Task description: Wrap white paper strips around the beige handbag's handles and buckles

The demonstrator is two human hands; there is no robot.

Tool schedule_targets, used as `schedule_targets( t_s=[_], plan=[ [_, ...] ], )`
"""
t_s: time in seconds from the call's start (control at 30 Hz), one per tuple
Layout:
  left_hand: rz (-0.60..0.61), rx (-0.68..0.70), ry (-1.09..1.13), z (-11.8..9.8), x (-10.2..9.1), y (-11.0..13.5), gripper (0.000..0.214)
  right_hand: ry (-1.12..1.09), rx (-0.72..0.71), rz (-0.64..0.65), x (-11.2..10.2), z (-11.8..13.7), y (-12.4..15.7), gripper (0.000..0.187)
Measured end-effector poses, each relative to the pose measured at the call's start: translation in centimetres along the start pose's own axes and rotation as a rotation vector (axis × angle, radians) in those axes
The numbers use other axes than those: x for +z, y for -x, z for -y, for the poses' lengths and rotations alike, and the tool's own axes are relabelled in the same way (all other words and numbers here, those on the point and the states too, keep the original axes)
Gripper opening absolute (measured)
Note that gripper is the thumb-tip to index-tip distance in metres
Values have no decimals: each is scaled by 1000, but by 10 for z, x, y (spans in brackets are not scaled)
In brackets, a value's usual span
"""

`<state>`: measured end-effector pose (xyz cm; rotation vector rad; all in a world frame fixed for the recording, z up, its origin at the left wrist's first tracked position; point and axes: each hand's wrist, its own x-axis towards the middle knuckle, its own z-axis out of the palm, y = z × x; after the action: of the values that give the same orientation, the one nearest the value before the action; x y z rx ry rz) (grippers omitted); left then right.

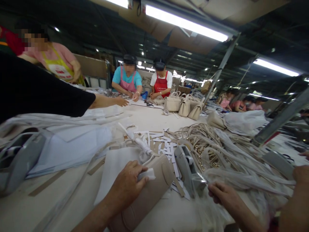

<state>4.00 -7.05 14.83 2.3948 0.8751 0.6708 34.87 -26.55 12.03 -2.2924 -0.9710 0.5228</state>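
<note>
My left hand [129,182] is closed on a small folded white piece [147,174], thin and foam-like, held against a beige handbag [152,193] on the table before me. White wrapping covers the bag's handle [145,146]. To the right, my right hand [224,195] pinches the end of a strip of clear tape [202,178] at the front of a grey tape dispenser [187,170]. A white sheet [116,167] lies partly behind the left hand.
Paper scraps [166,146] lie beyond the bag. Beige straps with metal clasps [205,141] are heaped to the right. Another dispenser [21,158] stands at left. A co-worker's black sleeve [48,87] reaches across from the left; another person's arm [298,196] is at right. Finished handbags [184,106] stand farther back.
</note>
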Motion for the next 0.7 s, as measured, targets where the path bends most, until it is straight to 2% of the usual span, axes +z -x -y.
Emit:
schedule_targets(
  t_s=[0.1, 0.17, 0.23, 0.33, 0.43, 0.5, 0.6, 0.7],
  plan=[
    [8, 9, -3, 0, 0, 0, 21, -53, 58, 0, 22, -20, 1, 34],
    [20, 10, -3, 1, 0, -1, 21, 31, 40, -26, 30, -26, -3, 31],
    [21, 2, 0, 1, 1, -2, 21, 159, -20, -43, 29, -26, -5, 26],
    [11, -14, 14, 2, 1, -1, 21, 260, -145, -45, 16, -19, -1, 25],
    [2, -24, 31, 0, 0, 1, 22, 208, -270, 32, 8, 8, 8, 34],
    [0, -33, 34, -3, 0, 1, 23, 99, -365, 121, 17, 37, 17, 36],
    [3, -60, 31, -5, -2, 1, 23, -119, -487, 150, 55, 90, 36, 36],
    [1, -80, 38, -4, -3, 1, 24, -325, -504, 106, 101, 129, 51, 41]
  ],
)
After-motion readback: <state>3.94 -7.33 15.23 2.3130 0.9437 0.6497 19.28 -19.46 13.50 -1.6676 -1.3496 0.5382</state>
